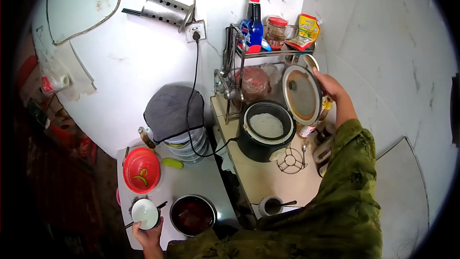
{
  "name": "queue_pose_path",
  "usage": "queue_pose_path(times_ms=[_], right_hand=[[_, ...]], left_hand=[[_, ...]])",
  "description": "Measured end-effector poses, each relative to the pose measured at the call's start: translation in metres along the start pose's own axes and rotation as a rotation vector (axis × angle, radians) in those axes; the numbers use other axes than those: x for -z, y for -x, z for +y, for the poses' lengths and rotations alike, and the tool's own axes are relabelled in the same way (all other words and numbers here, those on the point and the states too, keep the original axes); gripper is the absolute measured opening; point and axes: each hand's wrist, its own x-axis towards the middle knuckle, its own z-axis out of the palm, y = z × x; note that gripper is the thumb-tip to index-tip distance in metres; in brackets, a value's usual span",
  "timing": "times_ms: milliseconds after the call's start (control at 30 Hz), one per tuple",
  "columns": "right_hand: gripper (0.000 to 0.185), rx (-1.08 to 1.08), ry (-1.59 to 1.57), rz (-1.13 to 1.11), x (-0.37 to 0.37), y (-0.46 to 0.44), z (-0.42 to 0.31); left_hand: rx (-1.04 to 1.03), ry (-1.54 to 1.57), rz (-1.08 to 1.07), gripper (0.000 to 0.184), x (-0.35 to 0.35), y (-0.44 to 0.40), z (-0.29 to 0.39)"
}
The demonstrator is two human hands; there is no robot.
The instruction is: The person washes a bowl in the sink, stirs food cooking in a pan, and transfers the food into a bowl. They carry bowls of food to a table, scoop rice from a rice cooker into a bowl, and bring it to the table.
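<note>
At the lower left, my left hand (148, 235) is closed around a white bowl (144, 213) that looks empty. Dark chopsticks (163, 205) poke out on both sides beneath the bowl; whether my fingers grip them too is hidden. My right hand (330, 88) grasps the edge of the rice cooker lid (303, 94), tilted up with its stained inner face showing. Left of the lid stands the uncovered black rice cooker (261, 147), with white rice (266, 125) inside its pot.
A red basket (128, 187) holding green peppers, a green vegetable (172, 163) and a metal basin (214, 216) of dark liquid are on the left table. The cooker's cord runs to a wall socket (195, 31). A wire rack (275, 52), a round trivet (291, 161) and a mug (262, 207) surround the cooker.
</note>
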Motion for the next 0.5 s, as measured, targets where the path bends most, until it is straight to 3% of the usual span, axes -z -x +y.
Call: queue_pose_path(times_ms=[100, 167, 200, 233, 300, 367, 433, 500], right_hand=[[0.053, -0.014, -0.270, 0.100, 0.006, 0.026, 0.009], [0.035, 0.506, 0.475, 0.812, 0.019, 0.009, 0.036], [0.032, 0.512, 0.453, 0.896, 0.004, 0.046, 0.003], [0.032, 0.507, 0.454, 0.897, -0.012, 0.071, -0.015], [0.035, 0.843, 0.560, 0.761, -0.046, 0.106, -0.032], [0.029, 0.861, 0.746, 0.531, -0.092, 0.115, -0.029], [0.019, 0.510, 0.969, 0.277, -0.138, 0.108, -0.030], [0.017, 0.520, 1.009, 0.272, -0.162, 0.082, -0.002]], left_hand=[[0.078, -0.018, 0.069, 0.067, -0.016, -0.015, -0.017], [0.127, -0.049, 0.027, 0.069, -0.026, -0.024, -0.024], [0.171, -0.083, 0.021, 0.070, -0.034, -0.027, -0.027], [0.214, -0.116, 0.017, 0.071, -0.043, -0.031, -0.031], [0.243, -0.126, -0.022, 0.074, -0.060, -0.042, -0.041], [0.286, -0.138, -0.133, 0.075, -0.079, -0.057, -0.052], [0.301, -0.154, -0.250, 0.075, -0.113, -0.068, -0.064], [0.278, -0.138, -0.324, 0.072, -0.151, -0.079, -0.077]])
